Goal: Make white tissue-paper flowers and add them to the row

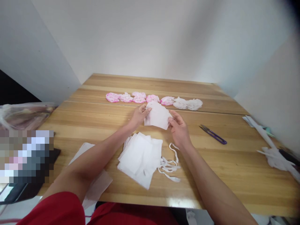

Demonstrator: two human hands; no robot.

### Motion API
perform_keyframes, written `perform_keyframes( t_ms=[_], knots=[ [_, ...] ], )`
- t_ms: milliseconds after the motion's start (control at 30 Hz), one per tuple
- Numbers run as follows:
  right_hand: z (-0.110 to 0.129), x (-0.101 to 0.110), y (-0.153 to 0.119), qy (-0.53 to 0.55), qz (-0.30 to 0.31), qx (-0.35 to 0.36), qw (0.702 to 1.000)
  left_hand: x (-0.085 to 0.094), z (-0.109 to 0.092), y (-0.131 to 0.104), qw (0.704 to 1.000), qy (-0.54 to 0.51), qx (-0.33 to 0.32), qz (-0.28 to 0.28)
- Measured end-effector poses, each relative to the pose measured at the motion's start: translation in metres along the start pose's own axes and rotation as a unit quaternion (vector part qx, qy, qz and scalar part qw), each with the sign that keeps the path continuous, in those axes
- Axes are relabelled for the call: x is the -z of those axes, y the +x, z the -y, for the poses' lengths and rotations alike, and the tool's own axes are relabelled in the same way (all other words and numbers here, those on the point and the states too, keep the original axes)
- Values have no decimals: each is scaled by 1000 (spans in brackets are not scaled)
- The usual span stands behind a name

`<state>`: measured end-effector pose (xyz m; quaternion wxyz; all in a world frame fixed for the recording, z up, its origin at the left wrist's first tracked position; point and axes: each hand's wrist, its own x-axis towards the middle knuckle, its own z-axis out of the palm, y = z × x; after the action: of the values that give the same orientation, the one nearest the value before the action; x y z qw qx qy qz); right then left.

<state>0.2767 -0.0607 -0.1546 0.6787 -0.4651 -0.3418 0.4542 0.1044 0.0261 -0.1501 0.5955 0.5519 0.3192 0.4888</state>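
Observation:
Between both hands, above the middle of the table, is a white tissue paper sheet [157,116], slightly curved, perhaps in more than one layer. My left hand [140,114] pinches its left edge between thumb and fingers. At the lower right corner, my right hand [179,126] grips it the same way. Closer to me lies a loosely fanned stack of white sheets [140,156]. Beside that stack, thin white strips [170,165] lie in a curly heap. Beyond the hands runs a row of pink and white paper flowers [139,97], with white ones at its right end.
Purple-handled thread snips [213,134] lie right of my right hand. Another white sheet [97,186] is partly under my left forearm. Plastic wrapping [25,114] stands off the left edge of the wooden table [234,175]. White scraps [274,159] line the right edge; walls rise behind.

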Motion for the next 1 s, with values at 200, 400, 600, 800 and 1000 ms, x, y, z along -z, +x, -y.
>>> perform_keyframes(
  t_ms=[200, 400, 600, 800, 1000],
  knots=[
    [-1, 3, 3, -11, -3, -7, 1000, 1, 4, 0, 1000, 27, 5, 10],
    [16, -4, 17, -99, 12, 41, 994, -2, -12, -1, 999, 26, -22, 19],
    [36, -13, 45, -161, 18, 53, 985, 0, -36, -2, 998, 51, -43, -8],
    [0, -8, 60, -325, 41, 32, 944, 9, -16, 3, 963, 264, 35, -41],
    [-20, 2, 69, -419, 13, 60, 906, 11, -3, 3, 823, 567, 28, -30]
  ],
)
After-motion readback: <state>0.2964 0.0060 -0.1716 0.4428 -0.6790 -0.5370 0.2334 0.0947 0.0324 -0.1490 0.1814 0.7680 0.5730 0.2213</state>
